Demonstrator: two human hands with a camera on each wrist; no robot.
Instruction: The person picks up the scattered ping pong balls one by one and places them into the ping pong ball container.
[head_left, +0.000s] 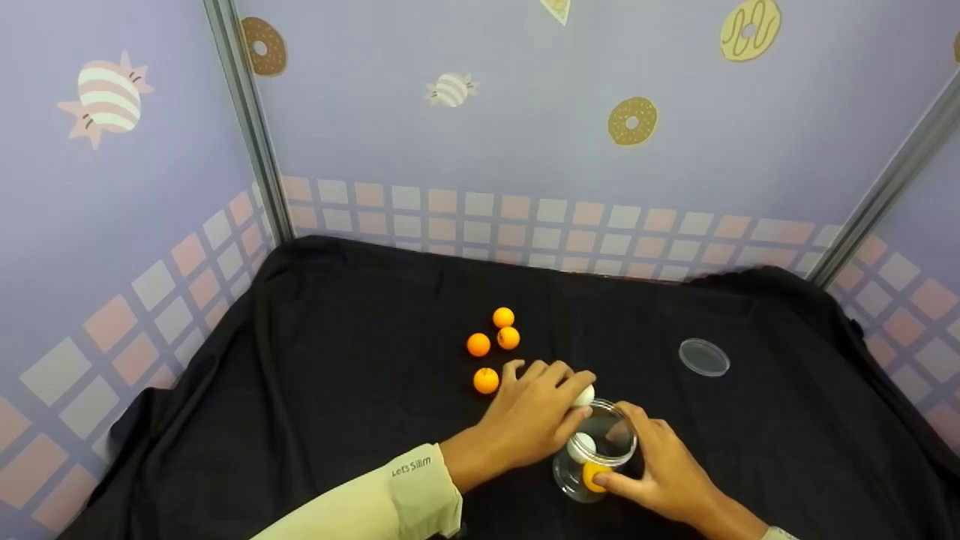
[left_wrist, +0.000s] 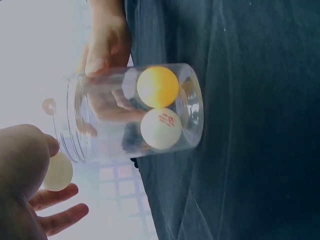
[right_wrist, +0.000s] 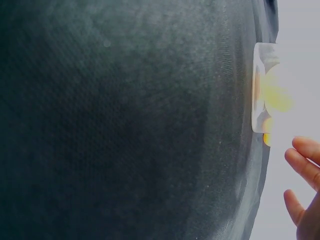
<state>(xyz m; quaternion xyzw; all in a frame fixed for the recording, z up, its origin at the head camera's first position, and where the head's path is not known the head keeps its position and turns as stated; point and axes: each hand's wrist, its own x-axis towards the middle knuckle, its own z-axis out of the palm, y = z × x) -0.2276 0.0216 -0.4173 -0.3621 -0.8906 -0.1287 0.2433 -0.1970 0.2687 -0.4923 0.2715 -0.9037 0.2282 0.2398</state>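
My left hand [head_left: 536, 409] holds a white table tennis ball [head_left: 583, 395] in its fingers at the rim of a clear jar [head_left: 568, 480]. In the left wrist view that ball [left_wrist: 58, 172] is beside the jar's open mouth. My right hand [head_left: 667, 469] grips the jar, thumb on the near side and fingers round the far side. Inside, an orange ball [left_wrist: 157, 87] and a white ball with red print [left_wrist: 161, 128] lie at the bottom. The right wrist view shows fingers [right_wrist: 304, 162] near the washed-out jar [right_wrist: 257, 90].
Several orange balls [head_left: 486, 381] lie on the black cloth [head_left: 360, 360], left of and beyond my left hand. A clear round lid [head_left: 704, 358] rests on the cloth, farther back to the right. Patterned purple walls [head_left: 517, 142] enclose the table's back and sides.
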